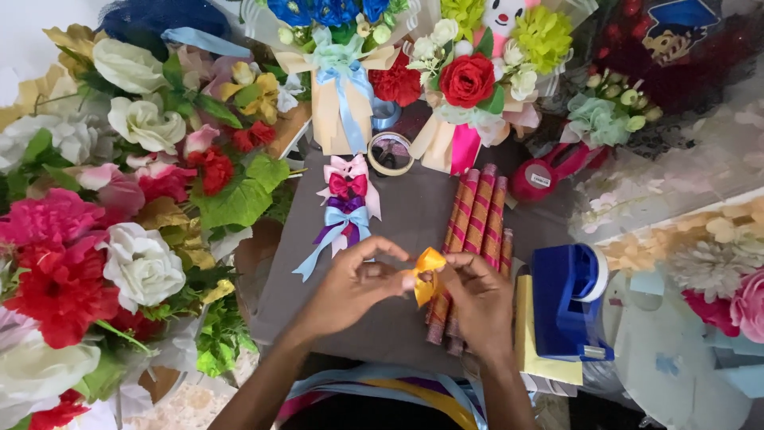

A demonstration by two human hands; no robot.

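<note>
My left hand and my right hand meet over the grey table, both pinching a small folded piece of orange-yellow ribbon. Just beyond my left hand lies a row of finished ribbon bows in pink, red, purple and light blue. Several patterned red-and-gold sticks lie under and beyond my right hand. Loose ribbons in blue, yellow and pink hang at the table's near edge by my forearms.
A blue tape dispenser stands on a yellow pad right of my right hand. A tape roll and a red tool lie farther back. Artificial flowers crowd the left side; wrapped bouquets line the back.
</note>
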